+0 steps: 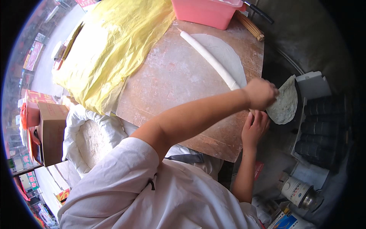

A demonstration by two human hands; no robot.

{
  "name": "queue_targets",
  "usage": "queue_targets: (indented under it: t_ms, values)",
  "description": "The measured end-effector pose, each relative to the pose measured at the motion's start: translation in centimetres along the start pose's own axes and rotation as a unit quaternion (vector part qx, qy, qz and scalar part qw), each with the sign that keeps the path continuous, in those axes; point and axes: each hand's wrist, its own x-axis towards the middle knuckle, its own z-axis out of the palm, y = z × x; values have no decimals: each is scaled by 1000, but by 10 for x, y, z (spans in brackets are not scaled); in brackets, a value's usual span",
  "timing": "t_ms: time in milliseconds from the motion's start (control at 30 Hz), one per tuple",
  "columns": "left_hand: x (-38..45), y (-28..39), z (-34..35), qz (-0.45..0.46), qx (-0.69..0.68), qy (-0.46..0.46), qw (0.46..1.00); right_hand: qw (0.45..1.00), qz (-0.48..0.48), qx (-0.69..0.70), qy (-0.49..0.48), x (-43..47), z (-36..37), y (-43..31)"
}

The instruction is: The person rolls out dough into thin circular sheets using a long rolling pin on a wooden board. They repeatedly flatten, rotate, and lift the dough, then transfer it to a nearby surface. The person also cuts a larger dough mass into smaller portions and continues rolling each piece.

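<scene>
A thin wooden rolling pin (179, 29), mostly wrapped in white dough, lies diagonally across the floury wooden board (171, 80). Beside it a round, thin dough sheet (226, 51) is spread flat. My left arm crosses over the pin's near part and hides it. My left hand (260, 92) is a blurred fist beyond the board's right edge, beside a pale folded flatbread (284, 103) on a dark griddle (299, 97); whether it grips the bread is unclear. At the board's edge, the fingers of my right hand (254, 126) close around the pin's near tip.
Yellow plastic sheeting (114, 51) covers the board's left side. A pink plastic tub (203, 13) and a bundle of sticks (248, 25) sit at the far edge. A cloth-lined container of flour (93, 140) and a cardboard box (53, 131) stand left; a canister (296, 190) is lower right.
</scene>
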Motion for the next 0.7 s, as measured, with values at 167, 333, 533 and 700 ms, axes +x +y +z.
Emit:
queue_targets:
  t_ms: [167,333,533,700]
  values:
    - [-59,-1,-35,-104,-249,-19,963,998,64,-20,-21,31,21,26]
    - [-223,-101,-132,-391,-61,350,849,999,-14,24,-27,4,-1,18]
    - [-286,-56,-192,-205,186,-125,953,982,-73,69,-162,23,-49,8]
    - [-245,-35,-149,-259,158,7,953,961,-132,134,-203,30,-11,-128]
